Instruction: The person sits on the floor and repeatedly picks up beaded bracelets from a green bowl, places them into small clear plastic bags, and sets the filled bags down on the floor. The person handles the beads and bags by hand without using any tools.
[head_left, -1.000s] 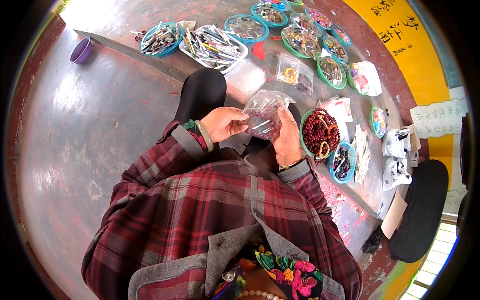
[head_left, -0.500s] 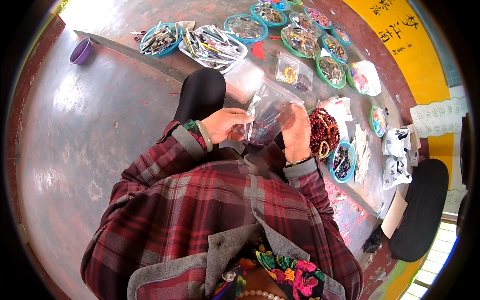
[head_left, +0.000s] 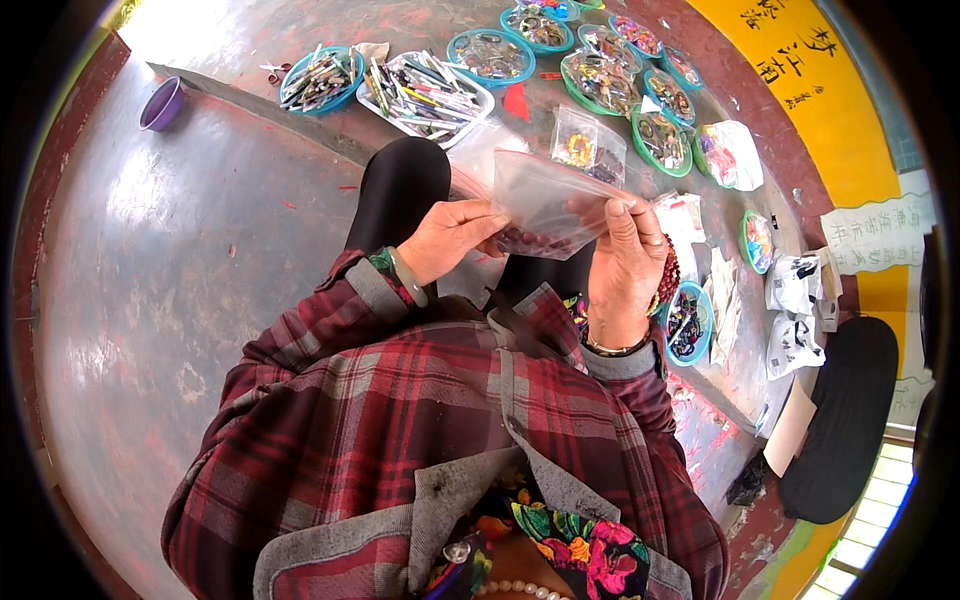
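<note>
Both hands up in front of the chest, holding a clear bag (head_left: 545,200) between them. Left hand (head_left: 450,240) closed on the bag's left edge, right hand (head_left: 625,265) pinching its right edge, fingers up. Dark red beads (head_left: 530,242) sit in the bag's bottom. Far side: round trays (head_left: 600,80) of small items and a white tray (head_left: 425,90) of pens on the floor. Purple bowl (head_left: 162,103) far left. Blue tray (head_left: 688,325) just right of the right wrist.
</note>
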